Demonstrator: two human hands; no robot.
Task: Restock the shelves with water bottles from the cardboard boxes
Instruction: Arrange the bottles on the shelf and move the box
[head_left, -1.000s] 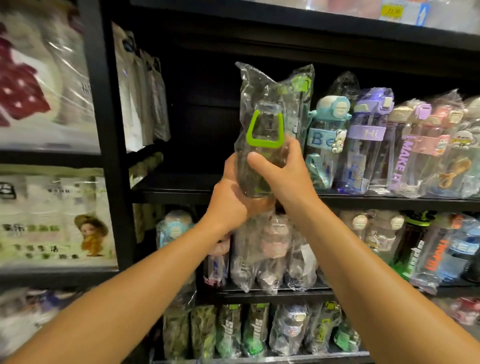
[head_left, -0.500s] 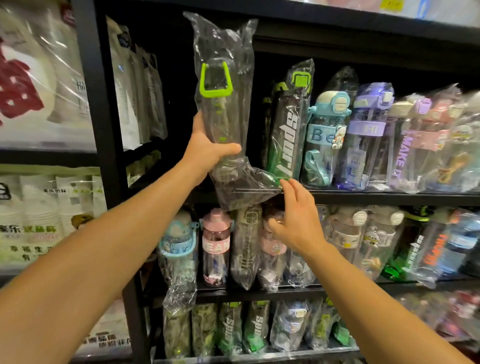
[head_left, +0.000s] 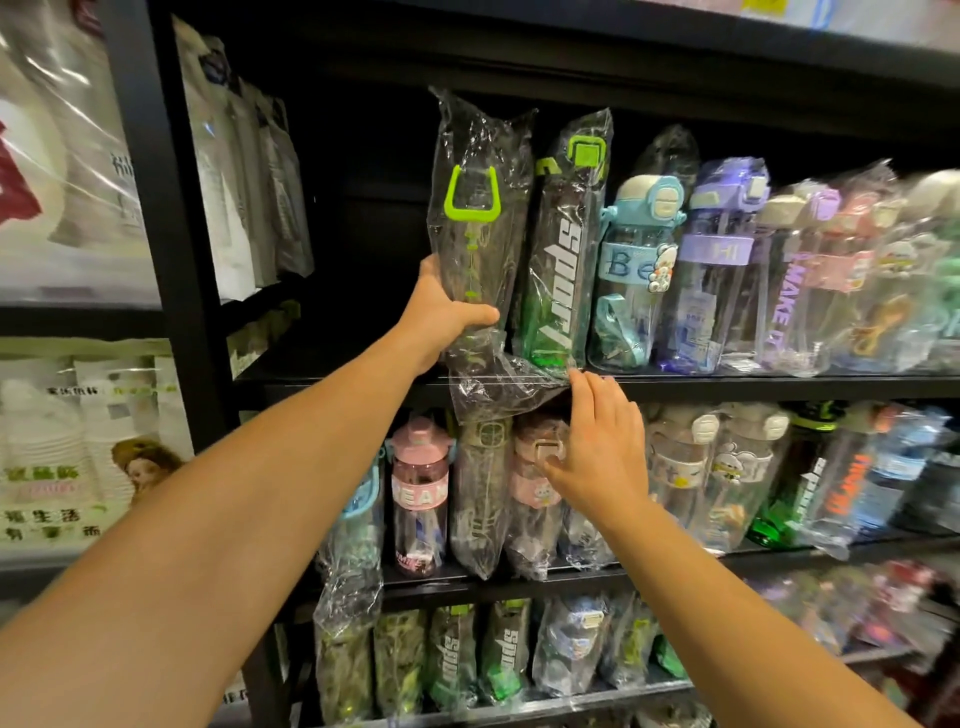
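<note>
My left hand (head_left: 441, 317) grips a dark water bottle with a lime-green handle (head_left: 475, 234), wrapped in a clear plastic bag. The bottle stands upright at the front edge of the black shelf (head_left: 753, 387), right beside a green "sport" bottle (head_left: 558, 270). The bag's loose lower end hangs over the shelf edge. My right hand (head_left: 597, 452) is below the shelf edge with fingers nearly straight, its fingertips touching the hanging bag corner. No cardboard box is in view.
Bagged bottles in blue, purple and pink (head_left: 722, 270) fill the shelf to the right. The shelf space left of the held bottle is dark and open. Lower shelves (head_left: 571, 577) hold more bagged bottles. A black upright post (head_left: 166, 260) separates packaged goods on the left.
The bottle has come down from its raised position and moved right, now against the green "sport" bottle. My right hand stays under the shelf edge at the bag's bottom corner.
</note>
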